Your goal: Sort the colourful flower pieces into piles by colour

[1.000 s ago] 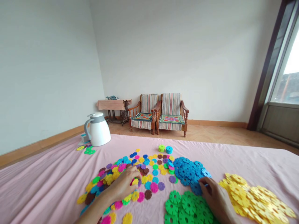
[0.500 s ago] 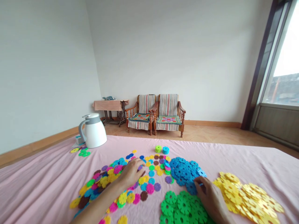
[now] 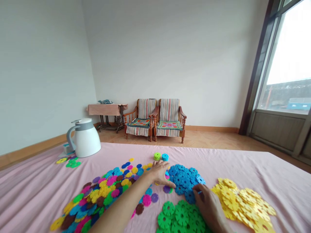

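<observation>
My left hand (image 3: 160, 174) reaches across the mixed pile of small coloured flower discs (image 3: 104, 194) and rests, fingers spread, on the discs beside the blue disc pile (image 3: 183, 179). My right hand (image 3: 209, 207) lies between the blue pile and the green disc pile (image 3: 177, 218), its fingertips touching a blue disc at the near edge of the blue pile. Whether the fingers pinch that disc cannot be told. A yellow disc pile (image 3: 243, 204) lies to the right of my right hand.
A pink cloth (image 3: 243, 165) covers the table. A white kettle (image 3: 84, 137) stands at the back left with a few loose discs (image 3: 69, 161) near it. Two small disc stacks, green and blue (image 3: 160, 157), sit behind the piles. Two wooden chairs (image 3: 155, 119) stand by the far wall.
My left hand has moved right and away from me, from the middle of the mixed pile to the edge of the blue pile. The view has turned right. My right hand stayed by the blue discs.
</observation>
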Demonstrator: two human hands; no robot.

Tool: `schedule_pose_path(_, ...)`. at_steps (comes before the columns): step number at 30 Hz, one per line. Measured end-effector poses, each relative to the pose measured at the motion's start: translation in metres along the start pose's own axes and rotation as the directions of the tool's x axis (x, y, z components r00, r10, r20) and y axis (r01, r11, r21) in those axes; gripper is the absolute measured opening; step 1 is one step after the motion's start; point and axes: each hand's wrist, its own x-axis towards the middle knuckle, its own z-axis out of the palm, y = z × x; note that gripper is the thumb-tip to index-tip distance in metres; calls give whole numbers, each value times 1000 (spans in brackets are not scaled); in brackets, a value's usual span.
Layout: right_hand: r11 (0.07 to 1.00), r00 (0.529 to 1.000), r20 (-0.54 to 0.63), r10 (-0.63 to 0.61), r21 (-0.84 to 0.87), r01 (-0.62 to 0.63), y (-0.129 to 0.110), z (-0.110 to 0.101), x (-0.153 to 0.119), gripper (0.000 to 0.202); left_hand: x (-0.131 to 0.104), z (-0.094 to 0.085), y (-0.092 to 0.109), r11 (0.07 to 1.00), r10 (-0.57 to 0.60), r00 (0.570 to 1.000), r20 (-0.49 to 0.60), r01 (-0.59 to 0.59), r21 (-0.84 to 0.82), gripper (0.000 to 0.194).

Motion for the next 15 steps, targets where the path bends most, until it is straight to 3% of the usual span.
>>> schedule_pose_path(3,1000,1000,-6,6,9,-6,-2,-1,0,29,-1,-1,-3,1000,-27,1000,-10,27,-6,81)
schedule_pose_path(9,1000,1000,-7,5,26,-5,-6,-3,-1,28,-32,-14,-16,997,-73,996,-58,73,7,24)
schedule_pose_path(15,1000,1000,18,17,10,-18,-4,-2,-1,27,-62,-29,-19,968,-223,971,-87,231,97,18)
